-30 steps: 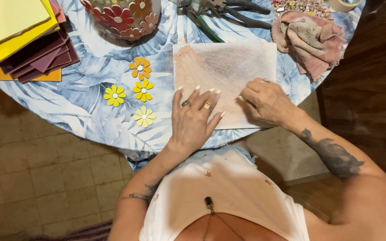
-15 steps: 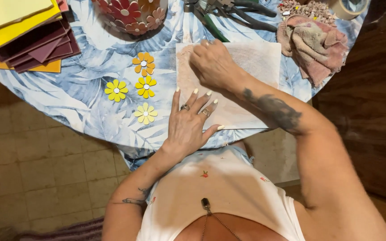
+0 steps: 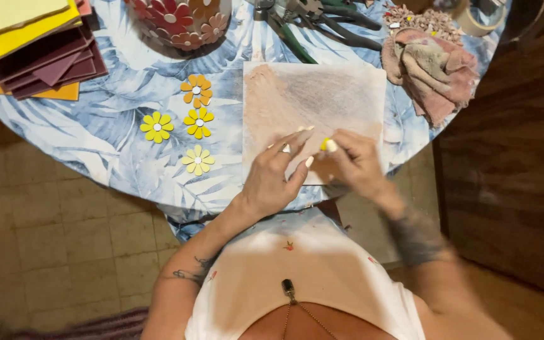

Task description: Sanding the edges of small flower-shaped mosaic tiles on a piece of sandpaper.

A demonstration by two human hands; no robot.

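A square whitish tile (image 3: 313, 101), smeared pinkish-brown, lies on the round table (image 3: 121, 151) with its blue leaf-print cloth. My left hand (image 3: 275, 173) hovers over the tile's near edge, fingers loosely together and pointing right. Just beside it, my right hand (image 3: 351, 160) pinches a small yellow piece (image 3: 326, 144) between thumb and fingertips. The two hands almost touch over the tile's near part.
Several yellow and orange flower-shaped pieces (image 3: 195, 119) lie left of the tile. Stacked coloured sheets (image 3: 29, 44) sit far left, a flower-covered pot (image 3: 181, 22) at the back. Pliers (image 3: 310, 25), a pink rag (image 3: 432, 63), mosaic chips (image 3: 423, 19) and tape (image 3: 476, 19) lie behind.
My right hand came back from the tile's far left corner to its near edge, now holding a small yellow piece. My left hand lifted off the tile and turned toward it.
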